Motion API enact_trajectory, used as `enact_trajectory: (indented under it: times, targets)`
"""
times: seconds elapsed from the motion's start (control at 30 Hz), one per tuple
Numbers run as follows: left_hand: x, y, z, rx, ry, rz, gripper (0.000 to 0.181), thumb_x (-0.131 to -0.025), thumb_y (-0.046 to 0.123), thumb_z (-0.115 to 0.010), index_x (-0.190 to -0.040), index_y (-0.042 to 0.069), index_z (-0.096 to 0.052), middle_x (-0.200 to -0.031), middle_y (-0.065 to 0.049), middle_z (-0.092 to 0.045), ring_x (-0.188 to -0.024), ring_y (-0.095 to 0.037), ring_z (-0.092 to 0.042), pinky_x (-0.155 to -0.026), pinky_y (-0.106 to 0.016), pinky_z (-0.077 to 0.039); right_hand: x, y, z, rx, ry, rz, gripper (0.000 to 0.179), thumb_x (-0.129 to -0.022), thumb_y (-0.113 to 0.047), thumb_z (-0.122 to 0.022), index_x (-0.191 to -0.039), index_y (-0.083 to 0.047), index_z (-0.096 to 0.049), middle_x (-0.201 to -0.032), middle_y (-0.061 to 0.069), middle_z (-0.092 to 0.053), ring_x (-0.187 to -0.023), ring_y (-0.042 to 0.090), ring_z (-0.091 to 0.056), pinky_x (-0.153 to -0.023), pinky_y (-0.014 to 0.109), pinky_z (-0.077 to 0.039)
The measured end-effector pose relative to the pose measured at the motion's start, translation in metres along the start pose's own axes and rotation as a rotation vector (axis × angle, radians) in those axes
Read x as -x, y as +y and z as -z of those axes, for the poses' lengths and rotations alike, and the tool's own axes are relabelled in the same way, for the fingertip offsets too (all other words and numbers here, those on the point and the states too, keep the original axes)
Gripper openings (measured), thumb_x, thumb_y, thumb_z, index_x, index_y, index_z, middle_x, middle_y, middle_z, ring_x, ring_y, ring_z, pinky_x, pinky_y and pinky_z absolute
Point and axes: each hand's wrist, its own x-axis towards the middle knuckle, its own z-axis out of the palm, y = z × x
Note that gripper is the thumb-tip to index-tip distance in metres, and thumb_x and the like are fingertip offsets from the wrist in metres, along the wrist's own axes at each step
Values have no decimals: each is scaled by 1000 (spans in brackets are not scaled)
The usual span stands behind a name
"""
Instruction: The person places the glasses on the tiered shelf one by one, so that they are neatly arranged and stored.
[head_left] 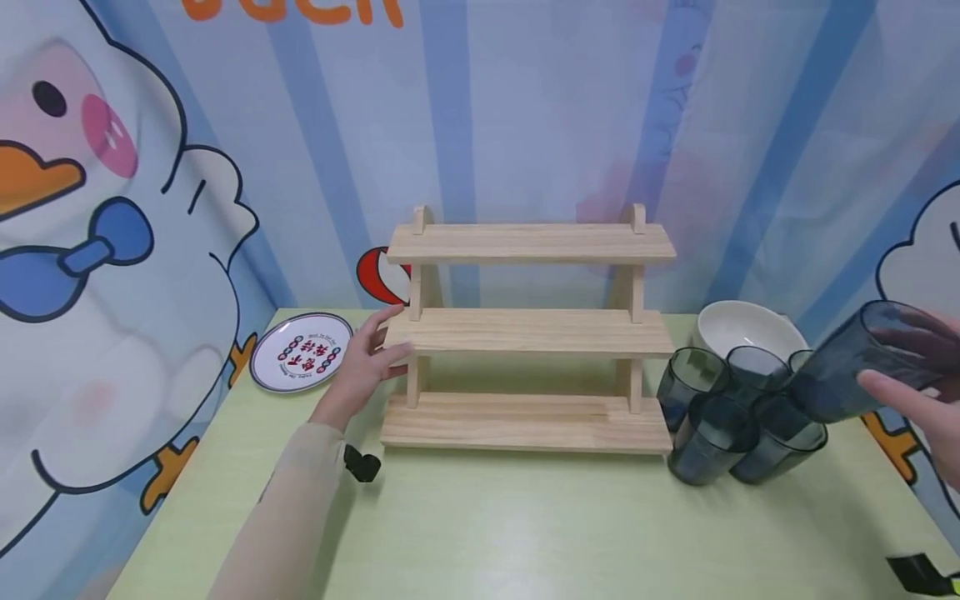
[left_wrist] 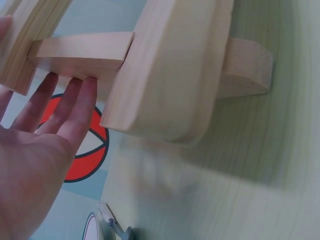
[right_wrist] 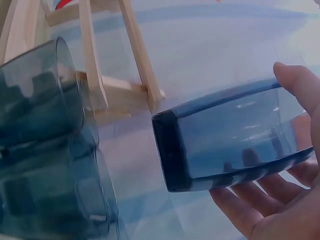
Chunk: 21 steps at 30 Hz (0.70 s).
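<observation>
A three-tier wooden rack (head_left: 525, 329) stands on the table. My left hand (head_left: 363, 362) is at the left end of its middle shelf, and its nearly straight fingertips (left_wrist: 89, 85) touch the side support in the left wrist view. My right hand (head_left: 930, 408), partly cut off by the frame edge, holds a blue-grey tinted glass (head_left: 840, 375) in the air, thumb on one side and fingers on the other. The glass is tilted, its thick base (right_wrist: 170, 152) toward the rack. Below and left of it, several similar glasses (head_left: 708, 442) stand clustered beside the rack's right end.
A white bowl (head_left: 750, 321) sits behind the glasses. On the left is a plate (head_left: 281, 362) with red lettering and a dark rim. A cartoon-printed cloth (head_left: 525, 108) hangs behind the pale green table (head_left: 510, 525).
</observation>
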Motion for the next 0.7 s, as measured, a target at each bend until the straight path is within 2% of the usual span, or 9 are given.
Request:
enact_trajectory:
  times: [0.03, 0.1, 0.23, 0.4, 0.53, 0.7]
  targets:
    - [0, 0, 0, 2, 2, -1, 68, -101, 14, -69, -162, 25, -39, -158, -17, -46, -133, -40, -55, -101, -56, -56, -3, -3, -3, -23, -12, 7, 70, -98, 1, -67, -160, -23, -44, -138, -29, -54, -112, -13, -48, -90, -1, -38]
    - [0, -1, 0, 7, 7, 0, 68, -101, 14, -70, -161, 26, -41, -157, -17, -46, -133, -39, -56, -100, -56, -56, -6, -16, -12, -52, -35, 7, 72, -97, 2, -70, -160, -22, -44, -138, -27, -56, -110, -10, -51, -88, 0, -41]
    - [-1, -2, 0, 9, 12, -2, 69, -101, 14, -70, -162, 26, -41, -157, -18, -46, -132, -39, -56, -100, -56, -56, -14, -38, -27, -90, -118, -8, 75, -96, -4, -75, -161, -24, -43, -136, -23, -58, -112, -6, -54, -86, 1, -43]
    - [0, -1, 0, 11, 8, -8, 68, -101, 14, -70, -162, 27, -41, -158, -17, -46, -131, -39, -56, -100, -56, -56, -26, -63, -49, -149, -223, 15, 76, -94, -7, -79, -159, -24, -45, -131, -17, -61, -110, 0, -60, -81, 6, -50]
    - [1, 0, -1, 19, 10, -5, 68, -101, 13, -70, -161, 28, -42, -156, -17, -48, -131, -39, -57, -100, -56, -57, -34, -81, -68, -204, -323, 11, 74, -93, -12, -81, -157, -25, -46, -134, -9, -65, -110, 6, -64, -82, 11, -51]
    - [0, -2, 0, 19, 6, -3, 70, -101, 13, -69, -163, 23, -38, -157, -17, -47, -133, -39, -55, -100, -56, -56, -44, -102, -92, -263, -397, 25, 72, -92, -15, -83, -154, -25, -50, -133, -5, -66, -112, 9, -65, -83, 15, -55]
